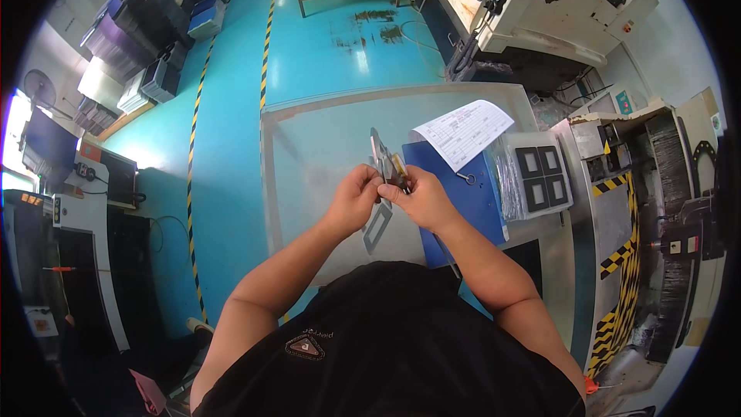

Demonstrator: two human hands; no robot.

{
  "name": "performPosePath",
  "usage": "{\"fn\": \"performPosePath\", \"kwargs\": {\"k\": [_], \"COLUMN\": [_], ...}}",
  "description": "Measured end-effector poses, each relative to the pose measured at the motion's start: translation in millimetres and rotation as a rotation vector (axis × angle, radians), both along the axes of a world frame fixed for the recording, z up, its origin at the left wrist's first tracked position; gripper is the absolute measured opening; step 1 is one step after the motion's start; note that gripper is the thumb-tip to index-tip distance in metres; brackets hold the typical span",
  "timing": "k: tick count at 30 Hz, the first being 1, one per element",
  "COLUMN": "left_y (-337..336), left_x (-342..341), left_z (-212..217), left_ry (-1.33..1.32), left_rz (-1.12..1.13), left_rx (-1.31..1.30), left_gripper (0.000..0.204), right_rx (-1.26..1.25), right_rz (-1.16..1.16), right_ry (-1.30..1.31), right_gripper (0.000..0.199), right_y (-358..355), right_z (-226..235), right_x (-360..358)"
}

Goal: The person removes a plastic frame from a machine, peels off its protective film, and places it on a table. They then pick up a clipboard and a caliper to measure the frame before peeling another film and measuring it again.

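Both my hands meet in front of me over the glass-topped table. My right hand is closed around a caliper, its metal jaws pointing away from me and its beam seeming to reappear below my right wrist. A yellow piece shows between the hands by the right fingers. My left hand is pinched at the near side of the jaws; what its fingertips hold is hidden. Just below the fingers is a grey rectangular frame with a slot-like opening; I cannot tell whether it is held or lying there.
Right of my hands lie a blue folder, a curled printed sheet, a small metal ring and a plastic-wrapped pack with black square frames. Machines stand at the right. Stacked trays are at far left.
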State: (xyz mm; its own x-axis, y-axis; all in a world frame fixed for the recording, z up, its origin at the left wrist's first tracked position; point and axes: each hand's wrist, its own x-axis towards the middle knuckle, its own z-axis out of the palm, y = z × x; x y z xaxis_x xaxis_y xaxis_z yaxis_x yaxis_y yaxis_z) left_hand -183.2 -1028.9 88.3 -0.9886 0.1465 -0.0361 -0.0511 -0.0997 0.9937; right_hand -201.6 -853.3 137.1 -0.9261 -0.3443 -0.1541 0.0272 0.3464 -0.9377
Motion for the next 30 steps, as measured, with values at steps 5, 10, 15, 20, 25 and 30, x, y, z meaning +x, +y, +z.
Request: {"fn": "performPosePath", "kwargs": {"k": [5, 10, 15, 20, 25, 30], "left_y": [4.3, 5.1, 3.1, 4.1, 0.9, 14.8], "left_x": [-5.6, -11.1, -13.0, -14.4, -19.5, -6.7], "left_z": [7.6, 10.8, 7.0, 16.1, -1.6, 42.5], "left_ry": [0.015, -0.041, 0.009, 0.085, 0.168, 0.038], "left_rz": [0.015, 0.028, -0.029, -0.064, 0.007, 0.080], "left_rx": [0.027, 0.068, 0.213, 0.183, -0.094, 0.037], "left_gripper": [0.008, 0.008, 0.006, 0.006, 0.010, 0.017], "right_rx": [-0.220, -0.291, -0.133, -0.027, 0.249, 0.393], "right_rz": [-0.028, -0.084, -0.073, -0.017, 0.013, 0.136], "right_ry": [-0.042, 0.035, 0.150, 0.228, 0.290, 0.279], "right_gripper": [0.022, 0.018, 0.021, 0.026, 0.025, 0.023], "right_y": [1.2, 4.7, 10.4, 13.6, 5.9, 6.4], "right_z": [-1.6, -16.5, -14.6, -4.5, 32.9, 28.7], "right_x": [-3.1, -10.5, -12.7, -15.8, -17.0, -26.0]}}
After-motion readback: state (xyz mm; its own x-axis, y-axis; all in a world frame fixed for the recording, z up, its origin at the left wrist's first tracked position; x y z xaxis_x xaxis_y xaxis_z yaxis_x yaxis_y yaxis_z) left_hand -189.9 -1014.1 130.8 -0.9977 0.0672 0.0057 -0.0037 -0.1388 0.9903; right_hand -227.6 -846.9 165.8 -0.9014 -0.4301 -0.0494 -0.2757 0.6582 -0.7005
